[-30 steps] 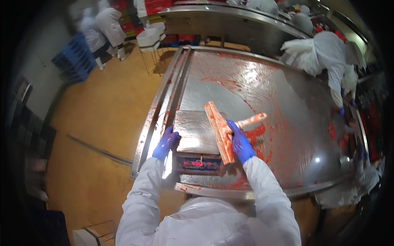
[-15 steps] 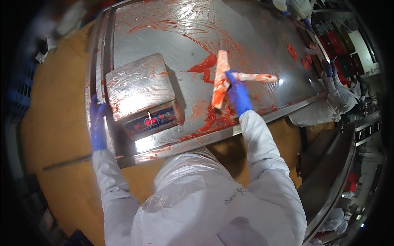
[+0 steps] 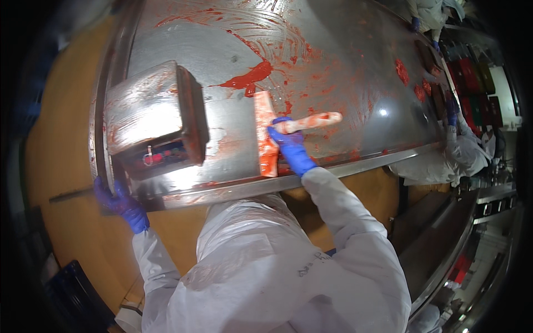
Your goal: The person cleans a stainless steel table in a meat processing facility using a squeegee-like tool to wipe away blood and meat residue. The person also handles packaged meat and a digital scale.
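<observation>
The blue-gloved right hand [image 3: 291, 147] is gripping the red-smeared squeegee [image 3: 268, 136] flat on the steel table [image 3: 344, 72], while the left hand [image 3: 119, 202] is clutching the table's edge; pulling evenly should probably be clearing the red smear [image 3: 247, 77].

Upper part of the steel surface [image 3: 344, 66] cut off by the top edge. Display on the scale [image 3: 152, 119] at centre left too small to read. Squeegee blade [image 3: 266, 133] partly covered by the right hand [image 3: 291, 147]. Co-worker [image 3: 463, 150] at right cut off, blurred toward the rim.
</observation>
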{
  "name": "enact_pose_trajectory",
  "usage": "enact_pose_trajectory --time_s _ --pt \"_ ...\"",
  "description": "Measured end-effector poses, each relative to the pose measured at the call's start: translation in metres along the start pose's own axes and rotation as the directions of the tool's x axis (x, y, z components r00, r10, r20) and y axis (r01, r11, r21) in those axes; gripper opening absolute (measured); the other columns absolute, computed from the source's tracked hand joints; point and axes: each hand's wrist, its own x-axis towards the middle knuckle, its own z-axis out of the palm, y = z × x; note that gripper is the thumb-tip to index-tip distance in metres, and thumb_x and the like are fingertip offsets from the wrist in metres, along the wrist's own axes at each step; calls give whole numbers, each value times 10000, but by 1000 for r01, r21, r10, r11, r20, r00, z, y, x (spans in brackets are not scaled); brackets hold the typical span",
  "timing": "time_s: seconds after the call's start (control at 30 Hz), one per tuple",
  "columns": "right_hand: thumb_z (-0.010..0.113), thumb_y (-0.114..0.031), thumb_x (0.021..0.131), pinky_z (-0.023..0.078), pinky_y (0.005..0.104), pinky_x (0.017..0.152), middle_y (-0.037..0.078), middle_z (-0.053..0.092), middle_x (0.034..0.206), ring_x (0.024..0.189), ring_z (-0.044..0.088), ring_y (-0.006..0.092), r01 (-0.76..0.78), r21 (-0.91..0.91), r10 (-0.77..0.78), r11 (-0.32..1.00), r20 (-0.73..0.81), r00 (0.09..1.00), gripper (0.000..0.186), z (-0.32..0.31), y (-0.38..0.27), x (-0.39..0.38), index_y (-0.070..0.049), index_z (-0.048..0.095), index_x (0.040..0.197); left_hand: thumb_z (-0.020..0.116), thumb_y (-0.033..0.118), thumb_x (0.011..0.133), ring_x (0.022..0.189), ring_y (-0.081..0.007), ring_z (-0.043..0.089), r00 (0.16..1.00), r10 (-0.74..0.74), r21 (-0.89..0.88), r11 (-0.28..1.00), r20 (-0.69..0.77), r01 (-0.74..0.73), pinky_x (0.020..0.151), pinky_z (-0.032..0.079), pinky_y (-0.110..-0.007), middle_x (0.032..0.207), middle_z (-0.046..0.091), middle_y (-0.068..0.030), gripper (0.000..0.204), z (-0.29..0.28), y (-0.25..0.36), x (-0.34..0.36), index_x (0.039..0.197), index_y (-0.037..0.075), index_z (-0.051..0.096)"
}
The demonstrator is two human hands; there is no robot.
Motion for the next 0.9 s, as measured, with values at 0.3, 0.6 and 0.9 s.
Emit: enact_pose_trajectory --time_s 0.3,0.6,0.9 --pt "706 -160 805 477 298 742 6 573 878 783 545 124 128 -156 -155 980 -176 972 212 -331 39 75 -65 594 957 637 211 853 1200 -317 416 967 232 368 913 -110 -177 1046 297 -444 1251 490 -151 475 37 29 -93 1259 13 489" --pt "722 -247 804 449 272 802 17 581 981 876 554 110 25 43 -20 999 -128 992 332 -299 -40 129 -62 589 1045 653 355 827 1138 -311 513 988 43 599 799 -151 56 965 418 -424 1259 517 -140 548 48 60 -109 1262 57 502" --pt "723 -129 798 451 275 804 35 583 959 885 551 125 -36 493 -167 869 362 917 275 28 -42 38 -51 573 1015 654 269 829 1258 -353 329 973 38 373 926 -228 51 1063 265 -469 1323 368 -218 566 64 53 -109 1298 29 448"
